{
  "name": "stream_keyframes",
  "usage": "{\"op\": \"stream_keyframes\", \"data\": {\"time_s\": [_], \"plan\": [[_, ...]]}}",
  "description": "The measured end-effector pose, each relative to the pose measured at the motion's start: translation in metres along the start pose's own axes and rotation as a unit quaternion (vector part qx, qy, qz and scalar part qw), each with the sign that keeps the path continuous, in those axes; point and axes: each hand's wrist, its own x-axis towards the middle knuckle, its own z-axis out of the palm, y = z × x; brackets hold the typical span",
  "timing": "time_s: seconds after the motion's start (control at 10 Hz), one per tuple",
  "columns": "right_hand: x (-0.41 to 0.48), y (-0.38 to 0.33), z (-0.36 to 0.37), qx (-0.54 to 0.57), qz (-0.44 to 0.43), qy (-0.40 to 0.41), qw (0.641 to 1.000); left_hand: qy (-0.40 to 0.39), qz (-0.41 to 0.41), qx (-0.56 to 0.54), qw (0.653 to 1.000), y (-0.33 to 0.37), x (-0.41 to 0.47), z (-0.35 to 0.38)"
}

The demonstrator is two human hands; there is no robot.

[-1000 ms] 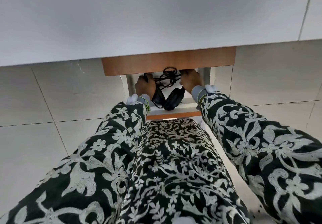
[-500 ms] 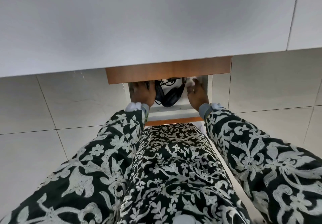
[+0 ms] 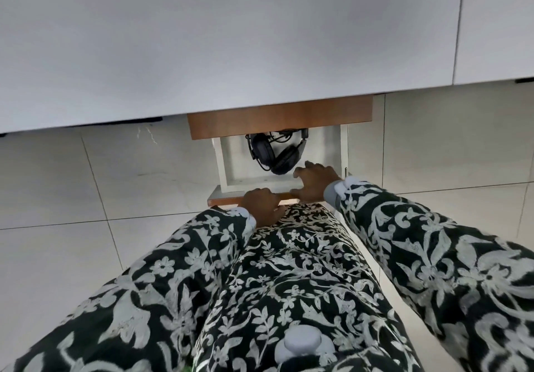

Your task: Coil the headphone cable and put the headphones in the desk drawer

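Observation:
Black over-ear headphones (image 3: 276,154) lie inside the open white desk drawer (image 3: 232,166), ear cups toward me. Their black cable (image 3: 281,137) is bunched at the back, partly hidden under the brown wooden rail (image 3: 277,120). My left hand (image 3: 261,205) is outside the drawer, its fingers curled on the drawer's brown front edge (image 3: 221,199). Fingers apart, my right hand (image 3: 313,182) rests on the front wall of the drawer just right of the headphones, with nothing in it.
The white desk top (image 3: 231,39) fills the upper half of the view and overhangs the drawer. Pale floor tiles (image 3: 86,183) lie on both sides. My lap and patterned sleeves (image 3: 289,270) sit close under the drawer front.
Both hands have let go of the headphones and cable and have drawn back out of the drawer to its front edge. The headphones now lie free inside.

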Motion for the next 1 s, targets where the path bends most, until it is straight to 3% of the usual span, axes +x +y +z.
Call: {"op": "stream_keyframes", "data": {"time_s": [0.1,0.2,0.3,0.6,0.7,0.8,1.0], "plan": [[-0.009,0.001,-0.003,-0.013,-0.039,0.124,0.991,-0.005,-0.038,-0.036,0.999,0.001,-0.002,-0.004],[-0.021,0.007,0.019,-0.033,-0.039,0.042,0.998,0.001,-0.063,-0.058,0.996,0.003,0.007,-0.016],[-0.021,0.02,0.043,-0.076,0.014,-0.062,0.995,0.018,-0.064,-0.049,0.997,-0.001,0.015,-0.023],[0.021,0.016,-0.019,-0.018,0.033,0.068,0.997,0.159,-0.054,-0.044,0.985,-0.018,0.032,-0.072],[0.024,0.006,-0.05,0.008,0.037,0.102,0.994,0.152,-0.052,-0.007,0.987,-0.025,0.031,-0.084],[0.012,-0.002,-0.063,-0.007,0.057,0.074,0.996,0.1,-0.072,0.002,0.992,-0.021,0.022,-0.092],[-0.029,-0.022,-0.086,-0.024,-0.007,0.16,0.987,0.143,-0.057,-0.068,0.986,-0.004,-0.001,-0.138]]}}
